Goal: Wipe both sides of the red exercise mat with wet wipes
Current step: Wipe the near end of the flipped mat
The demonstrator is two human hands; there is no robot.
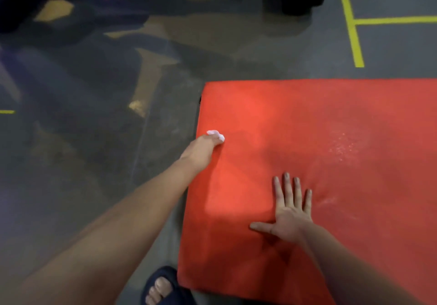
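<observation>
A bunched wet wipe (216, 135) is pressed by the left hand (201, 149) onto the red exercise mat (331, 162) at its left edge; the right hand (290, 214) is laid flat, fingers spread, nearer. The upper face is judged mid-wipe; rightward strokes are called for next.

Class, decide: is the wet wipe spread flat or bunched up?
Bunched: the wet wipe is a small wad gripped by the left hand.

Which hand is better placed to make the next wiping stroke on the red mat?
Left. The left hand grips the wet wipe on the red mat near its left edge; the right hand lies flat, fingers straight, holding nothing.
</observation>
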